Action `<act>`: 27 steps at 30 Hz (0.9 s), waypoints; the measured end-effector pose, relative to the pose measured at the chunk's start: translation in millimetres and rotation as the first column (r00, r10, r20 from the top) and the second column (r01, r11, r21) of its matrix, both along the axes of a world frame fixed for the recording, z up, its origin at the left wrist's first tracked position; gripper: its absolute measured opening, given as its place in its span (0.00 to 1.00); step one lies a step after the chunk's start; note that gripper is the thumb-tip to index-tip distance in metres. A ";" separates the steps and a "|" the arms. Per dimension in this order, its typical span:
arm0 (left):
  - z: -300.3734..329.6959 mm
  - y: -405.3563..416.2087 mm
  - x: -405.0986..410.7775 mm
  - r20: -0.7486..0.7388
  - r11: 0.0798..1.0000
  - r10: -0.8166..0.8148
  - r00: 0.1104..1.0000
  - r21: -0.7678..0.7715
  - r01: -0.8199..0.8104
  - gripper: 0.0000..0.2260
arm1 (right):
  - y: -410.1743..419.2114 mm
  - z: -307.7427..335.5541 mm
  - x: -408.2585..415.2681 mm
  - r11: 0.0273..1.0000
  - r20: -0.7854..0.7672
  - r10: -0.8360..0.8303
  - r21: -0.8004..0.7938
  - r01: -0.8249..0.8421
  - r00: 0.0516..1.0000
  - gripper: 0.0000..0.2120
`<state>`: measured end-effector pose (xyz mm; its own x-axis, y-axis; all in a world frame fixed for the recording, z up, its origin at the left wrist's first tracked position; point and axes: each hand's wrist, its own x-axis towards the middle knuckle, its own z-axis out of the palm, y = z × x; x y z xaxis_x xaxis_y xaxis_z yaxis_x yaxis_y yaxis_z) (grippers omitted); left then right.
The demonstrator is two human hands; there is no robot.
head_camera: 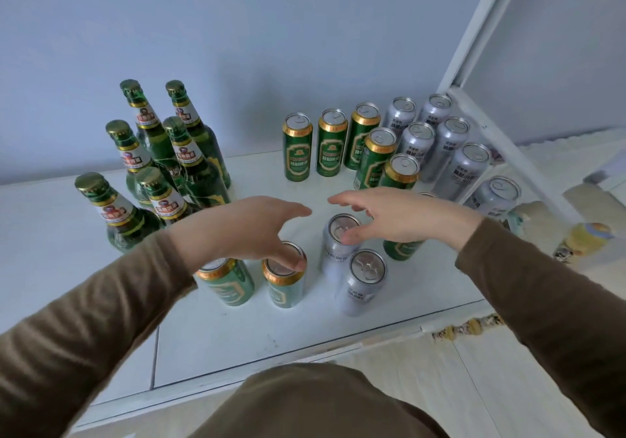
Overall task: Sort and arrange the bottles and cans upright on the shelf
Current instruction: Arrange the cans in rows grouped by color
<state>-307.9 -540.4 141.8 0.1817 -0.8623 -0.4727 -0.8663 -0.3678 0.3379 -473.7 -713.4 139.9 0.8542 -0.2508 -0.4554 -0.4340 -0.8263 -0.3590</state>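
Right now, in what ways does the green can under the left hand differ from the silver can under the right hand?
The green can has a green body with a gold band under its rim; the silver can is plain silver with dark lettering. The left hand covers most of the green can's lid, while the right hand leaves part of the silver can's lid showing. Both stand upright on the white shelf, near its front.

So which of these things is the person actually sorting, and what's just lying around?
Part of the job:
green bottles
green cans
silver cans
white shelf
left hand
right hand

Just lying about:
yellow-topped object on the floor, right
patterned item by the shelf edge
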 end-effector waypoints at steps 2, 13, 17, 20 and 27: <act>-8.5 -11.7 -6.5 -0.010 0.999 -0.010 1.000 -0.048 0.010 0.43 | 2.4 -5.1 -5.0 0.999 -0.018 -0.047 -0.015 0.046 0.999 0.47; -43.0 -68.5 -36.6 0.035 0.961 -0.209 0.977 -0.175 0.212 0.32 | 42.1 -35.7 -46.0 0.945 -0.010 -0.319 0.078 0.319 0.948 0.63; -45.8 -67.4 -36.2 0.031 0.954 -0.227 0.973 -0.196 0.229 0.31 | 63.3 -42.6 -58.2 0.926 0.058 -0.376 0.040 0.375 0.925 0.60; -42.0 -65.3 -38.1 0.052 0.950 -0.233 0.971 -0.201 0.239 0.30 | 70.0 -45.2 -66.7 0.897 0.130 -0.442 0.039 0.441 0.888 0.52; -31.4 -62.9 -65.8 0.056 0.950 -0.266 0.962 -0.156 0.272 0.29 | 31.2 -34.7 -117.0 0.863 0.169 -0.504 0.055 0.502 0.847 0.33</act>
